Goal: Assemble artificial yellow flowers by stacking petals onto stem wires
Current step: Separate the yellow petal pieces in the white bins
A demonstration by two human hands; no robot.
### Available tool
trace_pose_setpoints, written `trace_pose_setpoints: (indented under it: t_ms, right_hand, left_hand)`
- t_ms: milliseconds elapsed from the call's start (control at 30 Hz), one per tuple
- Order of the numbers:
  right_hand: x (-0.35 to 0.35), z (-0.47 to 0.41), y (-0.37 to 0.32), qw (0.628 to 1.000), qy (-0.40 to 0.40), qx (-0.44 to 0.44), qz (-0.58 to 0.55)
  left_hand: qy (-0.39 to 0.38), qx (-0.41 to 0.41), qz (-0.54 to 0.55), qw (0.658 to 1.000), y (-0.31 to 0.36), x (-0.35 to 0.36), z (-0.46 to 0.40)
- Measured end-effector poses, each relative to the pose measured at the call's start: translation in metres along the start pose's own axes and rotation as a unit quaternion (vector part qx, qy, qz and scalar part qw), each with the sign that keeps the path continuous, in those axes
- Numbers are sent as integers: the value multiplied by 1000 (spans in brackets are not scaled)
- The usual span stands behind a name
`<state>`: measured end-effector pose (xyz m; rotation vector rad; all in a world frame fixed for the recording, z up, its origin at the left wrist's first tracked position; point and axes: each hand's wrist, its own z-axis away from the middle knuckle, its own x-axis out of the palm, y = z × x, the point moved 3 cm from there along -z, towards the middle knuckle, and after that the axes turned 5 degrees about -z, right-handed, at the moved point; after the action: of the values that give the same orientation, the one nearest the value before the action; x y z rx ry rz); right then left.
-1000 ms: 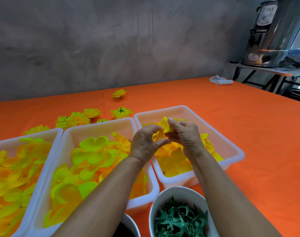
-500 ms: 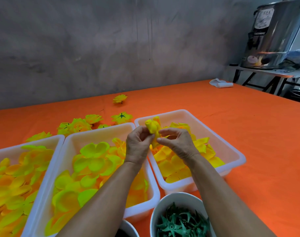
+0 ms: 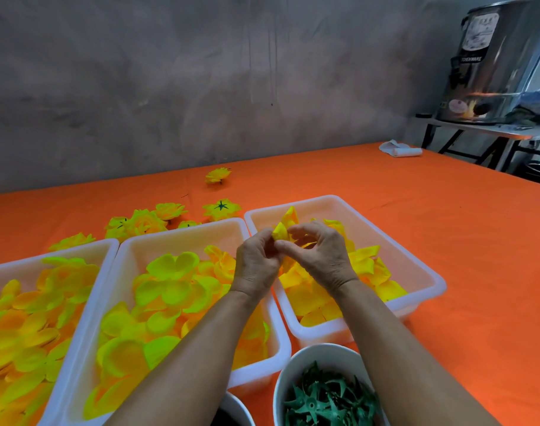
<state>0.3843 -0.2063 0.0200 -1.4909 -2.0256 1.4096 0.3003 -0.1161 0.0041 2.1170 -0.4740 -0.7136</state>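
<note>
Both hands meet above the right white tray (image 3: 416, 265), which holds yellow-orange petals. My left hand (image 3: 256, 262) and my right hand (image 3: 321, 256) pinch the same small yellow petal piece (image 3: 285, 226), whose folded tips stick up between the fingers. Any stem wire is hidden inside the grip. The middle tray (image 3: 182, 235) holds yellow-green petals, and the left tray (image 3: 78, 250) holds more yellow petals. Several finished yellow flowers (image 3: 145, 222) lie on the orange table behind the trays.
A white bowl (image 3: 296, 364) of green plastic calyx pieces stands at the near edge, with a second bowl (image 3: 234, 407) partly visible beside it. One loose flower (image 3: 218, 175) and a white roll (image 3: 400, 150) lie farther back. A steel urn (image 3: 493, 63) stands on a side table.
Both hands have stayed together over the right tray, lifting the petal piece slightly out of it and turning it between the fingers. The view has shifted a little.
</note>
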Motion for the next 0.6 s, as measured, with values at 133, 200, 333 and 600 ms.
trace_pose_setpoints:
  t_ms: [133, 200, 333, 600]
  right_hand:
    - [6, 3, -4, 992, 30, -80, 89]
    - [5, 1, -3, 992, 37, -86, 90]
    - [3, 0, -1, 998, 39, -42, 14]
    - [5, 3, 3, 1000, 8, 4, -26]
  left_hand:
    - [-11, 3, -32, 999, 1, 2, 1]
    - [-20, 10, -43, 999, 3, 3, 2]
    - [-23, -41, -11, 999, 7, 3, 2]
    - [19, -89, 84, 992, 1, 1, -2]
